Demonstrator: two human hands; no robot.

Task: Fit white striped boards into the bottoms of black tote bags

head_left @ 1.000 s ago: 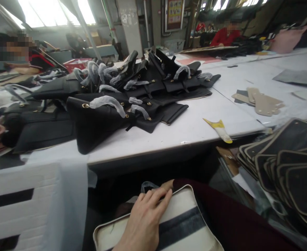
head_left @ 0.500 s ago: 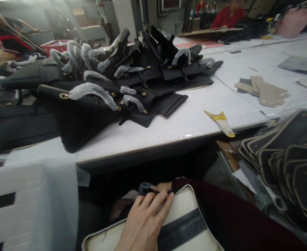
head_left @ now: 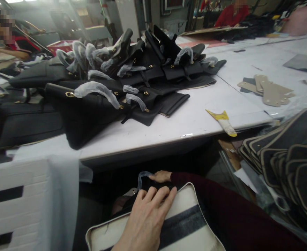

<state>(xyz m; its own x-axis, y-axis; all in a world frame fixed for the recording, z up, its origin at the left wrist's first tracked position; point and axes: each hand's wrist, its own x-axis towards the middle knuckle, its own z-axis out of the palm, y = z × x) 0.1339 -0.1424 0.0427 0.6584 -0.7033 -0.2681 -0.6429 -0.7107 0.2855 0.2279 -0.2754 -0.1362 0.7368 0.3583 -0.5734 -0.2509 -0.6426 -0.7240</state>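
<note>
My left hand (head_left: 148, 216) lies over a cream bag (head_left: 181, 200) with a dark stripe and pale piped edges. Its fingers bend over the bag's upper edge, and their tips are hidden behind it. Past that edge, my right hand (head_left: 162, 176) reaches out of a maroon sleeve (head_left: 192, 181), its fingers closed on dark material beside a plastic-wrapped handle (head_left: 141, 179). A small metal fitting shows below the handle. Part of the right hand's grip is hidden in shadow.
Black bags (head_left: 90, 115) with wrapped handles are heaped on the white table (head_left: 169, 134). Dark piped panels (head_left: 276, 164) are stacked at the right. Beige pieces (head_left: 272, 92) and a yellow-and-white piece (head_left: 224, 122) lie on the table. Other people sit farther back.
My right hand has moved slightly up and away from the left hand, and more of the wrapped handle shows. The left hand keeps its place on the cream bag. The view has shifted slightly.
</note>
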